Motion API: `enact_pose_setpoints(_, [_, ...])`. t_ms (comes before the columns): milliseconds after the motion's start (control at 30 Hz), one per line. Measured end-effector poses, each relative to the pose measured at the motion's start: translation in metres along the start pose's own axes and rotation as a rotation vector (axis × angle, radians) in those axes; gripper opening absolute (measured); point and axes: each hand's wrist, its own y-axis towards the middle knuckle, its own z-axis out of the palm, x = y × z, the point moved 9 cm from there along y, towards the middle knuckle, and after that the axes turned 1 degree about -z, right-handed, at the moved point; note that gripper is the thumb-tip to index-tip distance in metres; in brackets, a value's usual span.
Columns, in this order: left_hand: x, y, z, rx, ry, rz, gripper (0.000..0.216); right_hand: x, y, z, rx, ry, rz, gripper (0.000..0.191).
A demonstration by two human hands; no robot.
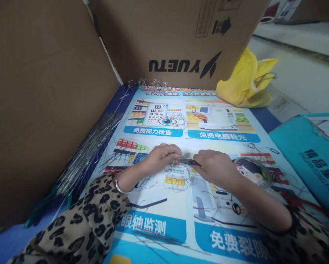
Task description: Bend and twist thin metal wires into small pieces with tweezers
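Note:
My right hand [215,167] is closed around a pair of pliers [188,161], whose dark jaws point left. Pinched in the fingers of my left hand [164,156] is a thin wire, right at the tips of the jaws. Below both hands hang or lie thin wire loops [181,179]; I cannot tell whether they join the pinched wire. A roll of clear tape or coiled wire [265,172] is partly behind my right wrist. Loose thin wires [159,238] lie on the printed poster [178,216] nearer to me.
A bundle of straight metal wires [84,154] lies at the left beside a cardboard panel [43,91]. Another cardboard panel [164,40] closes the back, with small wire pieces [148,84] at its foot. A yellow bag [241,86] and a turquoise box [299,146] stand at the right.

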Motion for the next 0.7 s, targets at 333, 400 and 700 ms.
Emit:
enact_pose_setpoints(333, [-0.005,0.0,-0.003,-0.06,0.136,0.02,0.019,0.0,0.0,0.005,0.088,0.016,0.032,0.031])
enact_pose_setpoints(400, [-0.005,-0.001,-0.004,-0.08,0.183,0.03,0.018,0.001,0.0,0.005,0.086,0.009,0.027,0.031])
enact_pose_setpoints(700, [-0.014,-0.005,-0.003,-0.127,0.289,0.135,0.013,0.001,-0.003,-0.002,0.053,-0.073,0.041,0.021])
